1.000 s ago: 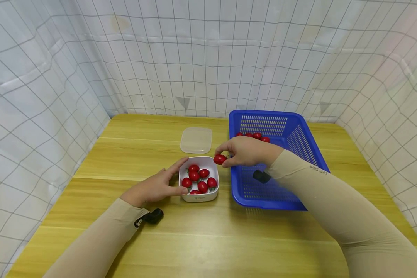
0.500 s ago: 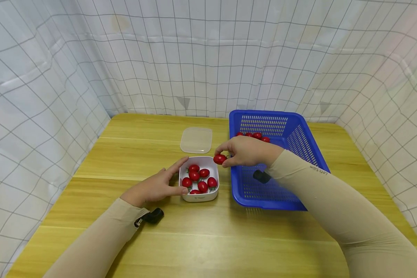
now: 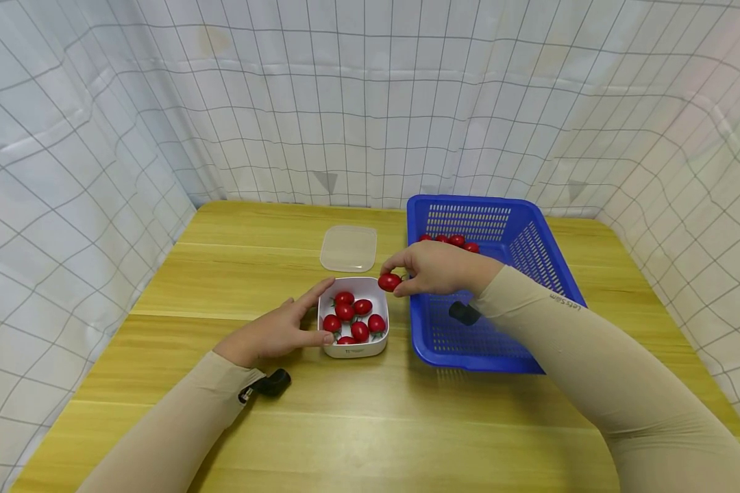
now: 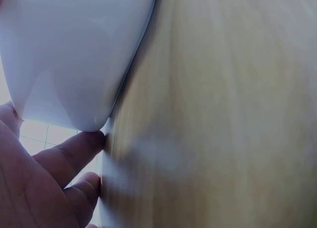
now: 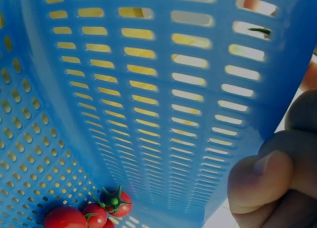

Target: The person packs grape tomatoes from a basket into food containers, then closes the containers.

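Right hand (image 3: 434,268) pinches a cherry tomato (image 3: 390,281) over the white box (image 3: 353,349); left hand (image 3: 271,334), fingers straight, steadies it.

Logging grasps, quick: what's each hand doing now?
Left hand: open, fingers resting against the white box.
Right hand: pinching a tomato.

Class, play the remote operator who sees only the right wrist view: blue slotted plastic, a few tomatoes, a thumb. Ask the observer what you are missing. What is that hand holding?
Observer: The right hand pinches a red tomato at the back right corner of a white box.
Operator: Is the box empty?
Observer: No, six tomatoes lie in it.
Operator: Where is the other hand?
Observer: The left hand touches the box's left side, fingers straight.
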Demonstrator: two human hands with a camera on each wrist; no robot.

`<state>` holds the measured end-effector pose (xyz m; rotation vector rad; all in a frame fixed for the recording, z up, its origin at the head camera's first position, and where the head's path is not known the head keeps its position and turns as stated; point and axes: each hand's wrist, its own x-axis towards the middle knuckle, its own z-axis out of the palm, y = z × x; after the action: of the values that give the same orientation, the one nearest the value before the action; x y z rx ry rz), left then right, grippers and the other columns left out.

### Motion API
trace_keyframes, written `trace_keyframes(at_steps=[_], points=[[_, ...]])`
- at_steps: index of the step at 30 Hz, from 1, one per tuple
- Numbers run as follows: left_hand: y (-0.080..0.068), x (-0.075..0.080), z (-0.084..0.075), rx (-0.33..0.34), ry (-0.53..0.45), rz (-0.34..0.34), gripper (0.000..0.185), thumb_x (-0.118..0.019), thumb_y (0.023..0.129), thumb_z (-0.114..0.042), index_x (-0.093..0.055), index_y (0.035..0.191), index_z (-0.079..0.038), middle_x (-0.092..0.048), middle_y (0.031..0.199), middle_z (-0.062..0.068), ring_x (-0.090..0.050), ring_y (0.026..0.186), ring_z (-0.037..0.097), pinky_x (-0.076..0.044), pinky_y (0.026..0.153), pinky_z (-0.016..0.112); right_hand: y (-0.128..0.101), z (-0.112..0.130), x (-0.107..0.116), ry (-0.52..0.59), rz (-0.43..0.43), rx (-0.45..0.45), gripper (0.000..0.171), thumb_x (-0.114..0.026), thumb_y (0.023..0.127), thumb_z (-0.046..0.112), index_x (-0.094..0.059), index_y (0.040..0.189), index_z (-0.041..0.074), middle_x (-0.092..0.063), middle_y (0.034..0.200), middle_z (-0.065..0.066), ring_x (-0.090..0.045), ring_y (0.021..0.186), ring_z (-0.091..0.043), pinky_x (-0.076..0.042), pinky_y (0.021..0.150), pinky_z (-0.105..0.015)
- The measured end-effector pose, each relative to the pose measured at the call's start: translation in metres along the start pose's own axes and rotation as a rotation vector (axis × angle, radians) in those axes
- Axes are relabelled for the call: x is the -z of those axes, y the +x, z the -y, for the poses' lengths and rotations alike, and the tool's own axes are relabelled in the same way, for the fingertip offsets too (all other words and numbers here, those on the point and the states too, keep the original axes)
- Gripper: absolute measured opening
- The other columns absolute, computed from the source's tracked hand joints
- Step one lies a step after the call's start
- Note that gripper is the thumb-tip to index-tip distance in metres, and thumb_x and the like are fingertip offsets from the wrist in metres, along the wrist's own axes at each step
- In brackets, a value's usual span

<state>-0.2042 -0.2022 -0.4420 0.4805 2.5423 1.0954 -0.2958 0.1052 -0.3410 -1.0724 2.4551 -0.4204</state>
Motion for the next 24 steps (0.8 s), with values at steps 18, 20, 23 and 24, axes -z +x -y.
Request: trace_keyframes(at_steps=[18,20,23,24], points=[[0.0009,-0.0002,0.0016,0.002,-0.005,0.002,0.100,-0.075,0.094,-0.046,-0.012,0.171,-0.033,-0.021,0.175,0.015,-0.021,0.159,0.050,0.001,0.128,0.070,-0.0002,0.0018,0.0007,-0.003,-0.002,-0.004,0.040,-0.078,0.097,0.027,-0.072,0.135,0.021,-0.061,0.079,0.002,-0.053,0.067,-0.013,-0.042,0.058,-0.027],[0.0008,-0.0001,0.0023,0.007,-0.006,0.005,0.100,-0.075,0.094,-0.048,-0.012,0.170,-0.034,-0.021,0.176,0.015,-0.019,0.159,0.050,0.002,0.128,0.071,-0.0004,0.0021,0.0008,-0.001,0.001,-0.011,0.040,-0.078,0.097,0.027,-0.071,0.136,0.021,-0.063,0.081,0.002,-0.054,0.067,-0.013,-0.042,0.059,-0.027],[0.0012,-0.0004,0.0035,0.010,-0.008,0.010,0.100,-0.075,0.094,-0.050,-0.012,0.170,-0.036,-0.020,0.176,0.015,-0.017,0.160,0.052,0.001,0.127,0.072,-0.0003,0.0020,0.0004,0.003,0.006,-0.017,0.041,-0.078,0.097,0.027,-0.071,0.137,0.021,-0.064,0.082,0.001,-0.055,0.067,-0.014,-0.043,0.059,-0.027],[0.0012,-0.0006,0.0039,0.010,-0.008,0.010,0.100,-0.074,0.094,-0.051,-0.012,0.170,-0.036,-0.020,0.176,0.015,-0.017,0.160,0.052,0.001,0.127,0.072,-0.0005,0.0023,0.0003,0.004,0.006,-0.019,0.041,-0.078,0.097,0.028,-0.071,0.137,0.021,-0.064,0.082,0.002,-0.055,0.067,-0.014,-0.043,0.059,-0.027]])
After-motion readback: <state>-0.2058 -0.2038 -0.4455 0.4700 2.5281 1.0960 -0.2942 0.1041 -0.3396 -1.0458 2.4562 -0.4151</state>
